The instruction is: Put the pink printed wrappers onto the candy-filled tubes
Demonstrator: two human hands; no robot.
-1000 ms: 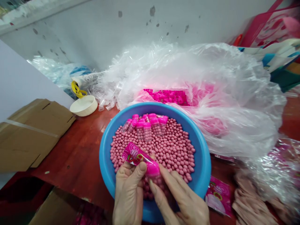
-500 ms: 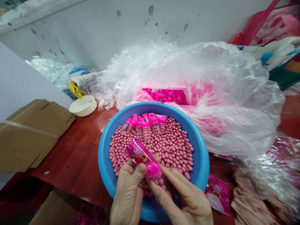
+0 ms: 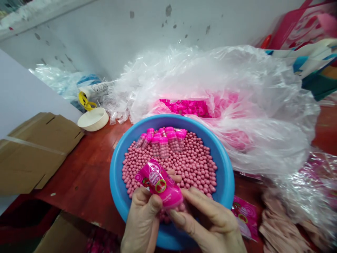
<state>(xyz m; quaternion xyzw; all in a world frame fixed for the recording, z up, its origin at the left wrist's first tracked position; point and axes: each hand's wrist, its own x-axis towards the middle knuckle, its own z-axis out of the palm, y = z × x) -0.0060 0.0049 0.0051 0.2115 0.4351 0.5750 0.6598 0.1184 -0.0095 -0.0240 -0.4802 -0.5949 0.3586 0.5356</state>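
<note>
My left hand (image 3: 145, 215) pinches a pink printed wrapper sleeve (image 3: 160, 182) between thumb and fingers. The sleeve covers the top of a small clear bottle (image 3: 181, 206) filled with pink balls. My right hand (image 3: 210, 219) grips that bottle lower down, its fingers hiding most of the body. Both hands are over a blue basin (image 3: 115, 182) full of pink candy-like balls (image 3: 193, 163). Several filled bottles with bright pink caps (image 3: 163, 144) lie on the balls at the far side of the basin.
Behind the basin, a big clear plastic bag (image 3: 268, 105) holds bright pink caps (image 3: 189, 107). A white round lid (image 3: 93, 120) and flattened cardboard (image 3: 39, 151) are at left. A flat printed wrapper (image 3: 245, 218) and a beige cloth (image 3: 281, 221) lie on the red table at right.
The printed sleeve has come further down over the bottle, and the pink cap is now beneath it. My hands have shifted only slightly.
</note>
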